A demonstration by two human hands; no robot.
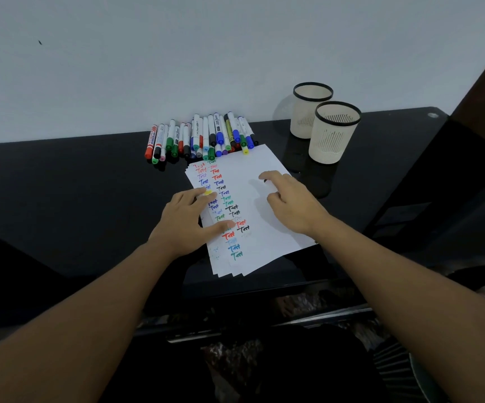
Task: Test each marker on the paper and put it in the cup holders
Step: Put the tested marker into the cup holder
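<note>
Nearest the camera, both forearms reach up from the bottom corners toward the middle of the frame, where a fanned stack of paper (250, 205) lies on the dark table (61, 199). The left hand (186, 222) lies flat on the left edge of the paper, fingers straight and spread over columns of coloured "Test" marks, holding nothing. The right hand (290, 202) hovers or rests lightly on the blank right half, fingers relaxed and apart, also gripping nothing. Just beyond the top edge of the paper lies the row of markers (203, 138), capped, against the wall. To the upper right stand two cup holders (334, 132), which look empty. The step in hand seems to be steadying the sheets; the left palm should press firmly so the stack does not slide, leaving the right free to fetch one marker.
</note>
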